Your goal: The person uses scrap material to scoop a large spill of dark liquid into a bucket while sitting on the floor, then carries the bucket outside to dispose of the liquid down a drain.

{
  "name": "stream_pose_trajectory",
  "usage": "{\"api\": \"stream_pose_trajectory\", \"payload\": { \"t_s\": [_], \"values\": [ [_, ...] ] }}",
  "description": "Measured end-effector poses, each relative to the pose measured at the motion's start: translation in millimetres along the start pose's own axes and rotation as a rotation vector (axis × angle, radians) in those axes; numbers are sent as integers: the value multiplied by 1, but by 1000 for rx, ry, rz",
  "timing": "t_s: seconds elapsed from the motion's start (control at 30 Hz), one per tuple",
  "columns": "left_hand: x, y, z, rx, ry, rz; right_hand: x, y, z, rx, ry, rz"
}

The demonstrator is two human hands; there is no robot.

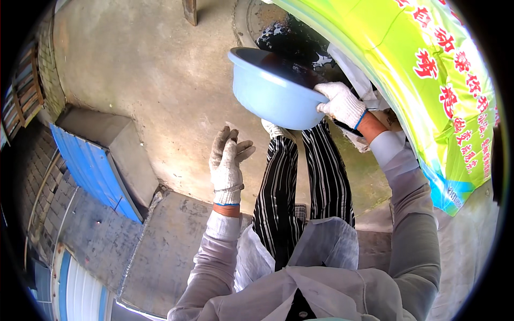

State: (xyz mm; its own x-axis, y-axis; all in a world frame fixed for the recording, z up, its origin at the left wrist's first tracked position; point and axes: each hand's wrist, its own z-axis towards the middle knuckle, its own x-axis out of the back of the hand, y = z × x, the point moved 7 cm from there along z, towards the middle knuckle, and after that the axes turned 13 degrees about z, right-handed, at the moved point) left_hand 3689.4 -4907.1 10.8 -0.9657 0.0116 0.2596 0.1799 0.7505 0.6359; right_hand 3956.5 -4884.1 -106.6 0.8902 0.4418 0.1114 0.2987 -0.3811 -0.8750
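Observation:
My right hand (342,105), in a white knit glove, grips the rim of a light blue plastic basin (273,96). The basin is held in the air above my shoes and tilts away from me, its far side over a dark wet patch (292,40) on the ground. Its inside looks dark, and what it holds, if anything, cannot be made out. My left hand (229,158), in a white glove with soiled grey fingers, is raised to the left of the basin, apart from it. Its fingers are spread and nothing is in them.
A bright green printed sheet (375,32) curves along the right side, close to my right arm. At the left stands a concrete block (128,155) with a blue corrugated panel (96,166). A post (190,10) rises at the far edge of the concrete floor (144,59).

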Motion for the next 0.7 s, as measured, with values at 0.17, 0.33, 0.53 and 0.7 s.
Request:
{"api": "stream_pose_trajectory", "payload": {
  "t_s": [0.17,0.33,0.53,0.7],
  "values": [
    [-26,3,15,10,-44,-72,-2,1,1,-41,-46,-22],
    [-49,-1,30,73,-52,-117,-15,11,-2,-67,-22,43],
    [-62,-19,51,267,132,-80,-48,-8,-7,-29,-228,-338],
    [-52,-37,70,344,270,150,-63,-19,-12,120,-180,-424]
  ]
}}
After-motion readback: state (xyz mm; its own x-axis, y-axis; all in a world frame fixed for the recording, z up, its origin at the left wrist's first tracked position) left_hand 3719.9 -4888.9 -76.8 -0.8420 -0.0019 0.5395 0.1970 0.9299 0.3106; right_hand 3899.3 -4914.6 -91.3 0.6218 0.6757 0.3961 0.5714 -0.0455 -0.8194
